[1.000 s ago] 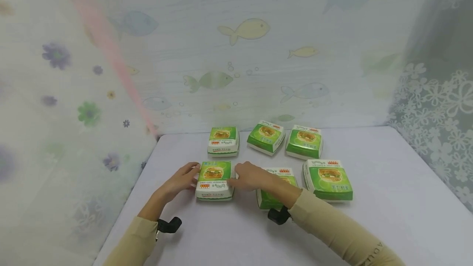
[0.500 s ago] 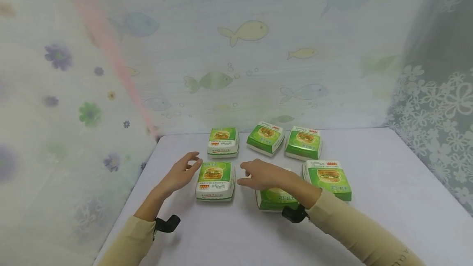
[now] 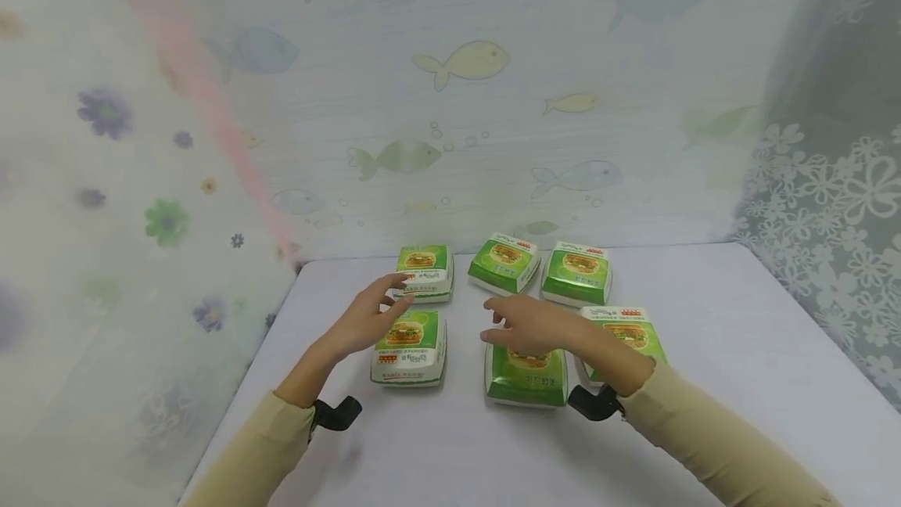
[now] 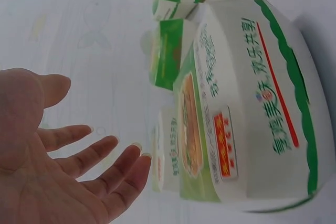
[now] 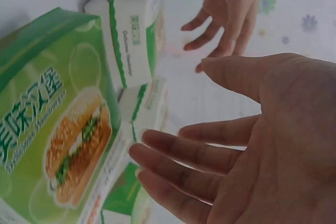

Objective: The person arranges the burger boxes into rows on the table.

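L hand (image 3: 366, 319) and R hand (image 3: 528, 323) are both spread, w/ fingers relaxed and slightly bent. L hand is raised near the front-left box (image 3: 408, 362); R hand is above the front-mid box (image 3: 526, 388), hiding its rear part in head view. R forearm partly covers the front-right box (image 3: 637, 335). Behind: back-left box (image 3: 428, 259), tilted back-mid box (image 3: 501, 264), back-right box (image 3: 577, 272), all on white tabletop (image 3: 436, 452).

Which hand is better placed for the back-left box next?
Likely the left hand: in the head view it overlaps the back-left box, whereas the right hand overlaps the front middle box.
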The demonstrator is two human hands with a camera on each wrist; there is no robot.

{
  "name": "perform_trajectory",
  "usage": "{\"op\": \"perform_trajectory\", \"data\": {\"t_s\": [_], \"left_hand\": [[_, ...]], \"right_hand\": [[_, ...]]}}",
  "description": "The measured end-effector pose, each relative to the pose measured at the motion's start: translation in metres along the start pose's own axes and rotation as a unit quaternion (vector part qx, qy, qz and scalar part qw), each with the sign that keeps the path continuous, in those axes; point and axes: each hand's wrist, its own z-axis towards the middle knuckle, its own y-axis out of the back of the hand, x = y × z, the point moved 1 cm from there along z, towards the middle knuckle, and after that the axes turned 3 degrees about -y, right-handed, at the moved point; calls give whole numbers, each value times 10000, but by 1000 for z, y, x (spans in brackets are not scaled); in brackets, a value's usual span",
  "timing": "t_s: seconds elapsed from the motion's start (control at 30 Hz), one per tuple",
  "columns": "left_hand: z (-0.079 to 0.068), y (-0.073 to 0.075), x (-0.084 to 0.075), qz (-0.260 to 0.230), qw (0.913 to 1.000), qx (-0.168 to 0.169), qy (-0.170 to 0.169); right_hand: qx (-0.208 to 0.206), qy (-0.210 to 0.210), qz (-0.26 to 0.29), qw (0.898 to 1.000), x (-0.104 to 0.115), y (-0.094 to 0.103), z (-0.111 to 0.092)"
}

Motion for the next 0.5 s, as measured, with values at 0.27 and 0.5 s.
{"op": "perform_trajectory", "data": {"t_s": [0.27,0.5], "left_hand": [[16,-11,-16,-104,9996,220,-168],[34,-23,-32,-413,9987,278,-142]], "right_hand": [[21,181,-199,9996,-16,17,-6],[-104,289,-117,9995,-35,33,-1]]}}
